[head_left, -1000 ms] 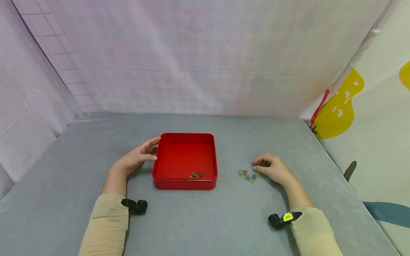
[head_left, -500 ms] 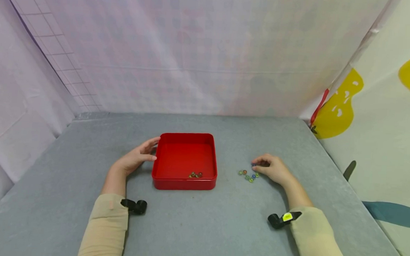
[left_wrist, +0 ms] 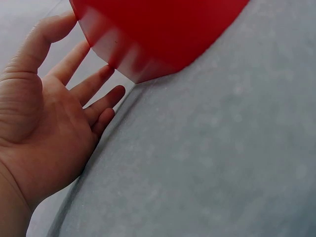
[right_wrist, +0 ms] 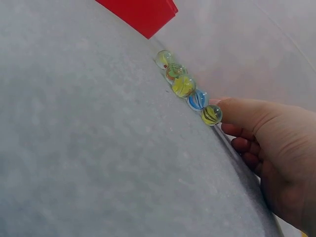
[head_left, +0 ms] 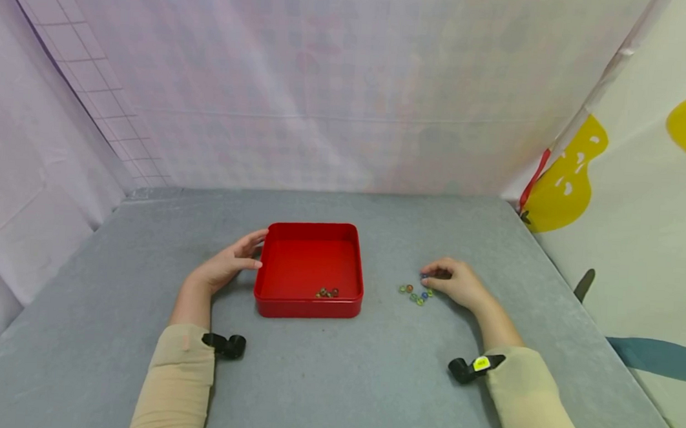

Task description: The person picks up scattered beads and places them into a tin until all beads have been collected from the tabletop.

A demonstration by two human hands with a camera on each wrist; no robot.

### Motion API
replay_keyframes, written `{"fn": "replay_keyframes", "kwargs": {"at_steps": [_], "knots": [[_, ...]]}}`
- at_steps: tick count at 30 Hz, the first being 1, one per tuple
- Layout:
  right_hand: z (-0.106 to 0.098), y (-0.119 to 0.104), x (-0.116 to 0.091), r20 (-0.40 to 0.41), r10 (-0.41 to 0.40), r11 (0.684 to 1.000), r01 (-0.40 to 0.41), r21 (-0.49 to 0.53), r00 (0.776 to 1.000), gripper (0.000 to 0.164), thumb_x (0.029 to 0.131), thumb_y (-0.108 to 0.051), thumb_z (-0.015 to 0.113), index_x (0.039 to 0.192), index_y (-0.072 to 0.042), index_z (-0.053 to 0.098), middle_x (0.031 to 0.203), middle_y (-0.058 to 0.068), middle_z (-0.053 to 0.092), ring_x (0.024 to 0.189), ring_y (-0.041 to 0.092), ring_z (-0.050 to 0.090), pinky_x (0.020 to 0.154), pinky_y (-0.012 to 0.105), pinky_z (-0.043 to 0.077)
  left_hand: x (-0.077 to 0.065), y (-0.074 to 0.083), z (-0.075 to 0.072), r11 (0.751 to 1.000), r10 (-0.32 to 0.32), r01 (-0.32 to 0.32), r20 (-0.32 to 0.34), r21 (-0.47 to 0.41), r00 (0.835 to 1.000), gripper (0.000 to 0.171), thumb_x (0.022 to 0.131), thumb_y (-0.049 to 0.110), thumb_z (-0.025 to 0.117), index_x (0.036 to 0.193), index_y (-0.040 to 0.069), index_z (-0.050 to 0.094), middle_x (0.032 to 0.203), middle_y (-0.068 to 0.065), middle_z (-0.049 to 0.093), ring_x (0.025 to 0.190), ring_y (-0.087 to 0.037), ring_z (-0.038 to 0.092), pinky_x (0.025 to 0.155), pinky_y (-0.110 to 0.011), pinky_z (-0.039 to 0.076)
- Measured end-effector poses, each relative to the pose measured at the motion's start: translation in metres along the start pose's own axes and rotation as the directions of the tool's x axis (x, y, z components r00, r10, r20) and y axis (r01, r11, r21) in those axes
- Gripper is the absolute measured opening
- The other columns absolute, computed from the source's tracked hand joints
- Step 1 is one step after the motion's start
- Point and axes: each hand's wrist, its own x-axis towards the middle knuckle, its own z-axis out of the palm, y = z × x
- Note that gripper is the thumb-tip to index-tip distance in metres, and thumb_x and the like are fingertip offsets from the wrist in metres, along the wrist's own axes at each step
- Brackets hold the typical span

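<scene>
A square red box (head_left: 309,308) without a lid sits mid-table, with a few small glass marbles (head_left: 328,293) near its front wall. My left hand (head_left: 226,267) touches the box's left side with spread fingertips and thumb; the left wrist view shows the same fingers (left_wrist: 89,85) against the red wall. To the right of the box, my right hand (head_left: 459,284) pinches a blue marble (head_left: 424,276) between thumb and fingers, low over the table. Several loose marbles (head_left: 413,297), green, yellow, orange and blue, lie just in front of it. In the right wrist view, a yellow-and-black marble (right_wrist: 212,115) overlaps the thumb.
Grey cloth covers the table (head_left: 310,393). Behind it hangs a pale curtain (head_left: 337,97), and a white cloth with yellow shapes (head_left: 637,268) borders the right edge. Each sleeve carries a black wrist camera, left (head_left: 228,346) and right (head_left: 464,370).
</scene>
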Motion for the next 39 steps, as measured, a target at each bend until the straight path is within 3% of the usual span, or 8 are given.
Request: {"fn": "replay_keyframes", "kwargs": {"at_steps": [8, 18, 30, 39], "knots": [[-0.001, -0.001, 0.0, -0.003, 0.008, 1.0, -0.008, 0.002, 1.0, 0.023, 0.083, -0.014, 0.076, 0.102, -0.002, 0.071, 0.092, 0.008, 0.064, 0.084, 0.02, 0.054, 0.074, 0.032, 0.042, 0.001, -0.002, 0.0, 1.0, -0.002, 0.002, -0.005, -0.001, 1.0, 0.069, 0.092, 0.002, 0.056, 0.152, 0.01, 0.023, 0.156, -0.012, 0.02, 0.139, -0.034, 0.018, 0.106, -0.058, 0.019], [-0.001, -0.009, 0.002, -0.011, 0.057, 0.998, -0.056, 0.031, 0.998, 0.025, 0.085, -0.016, 0.074, 0.106, -0.002, 0.069, 0.102, 0.012, 0.065, 0.096, 0.024, 0.057, 0.084, 0.041, 0.043, 0.0, 0.0, 0.0, 1.0, 0.006, -0.006, 0.003, 0.004, 1.0, 0.069, 0.092, 0.001, 0.055, 0.152, 0.007, 0.021, 0.156, -0.014, 0.018, 0.14, -0.035, 0.016, 0.106, -0.057, 0.02], [0.0, -0.015, 0.004, -0.044, 0.05, 0.997, -0.047, 0.067, 0.998, 0.025, 0.085, -0.015, 0.074, 0.106, -0.001, 0.07, 0.103, 0.012, 0.064, 0.096, 0.022, 0.055, 0.083, 0.036, 0.043, 0.0, 0.0, -0.001, 1.0, 0.018, -0.018, 0.011, 0.01, 1.0, 0.069, 0.092, -0.001, 0.054, 0.152, 0.006, 0.02, 0.156, -0.015, 0.017, 0.14, -0.035, 0.016, 0.106, -0.056, 0.021], [0.0, -0.024, 0.005, -0.071, 0.052, 0.992, -0.043, 0.115, 0.996, 0.026, 0.084, -0.015, 0.075, 0.105, -0.001, 0.07, 0.103, 0.014, 0.064, 0.099, 0.026, 0.054, 0.089, 0.044, 0.04, 0.0, -0.001, -0.001, 1.0, 0.013, -0.013, 0.011, 0.003, 1.0, 0.07, 0.092, 0.0, 0.055, 0.152, 0.008, 0.021, 0.156, -0.014, 0.018, 0.139, -0.035, 0.017, 0.106, -0.057, 0.02]]}}
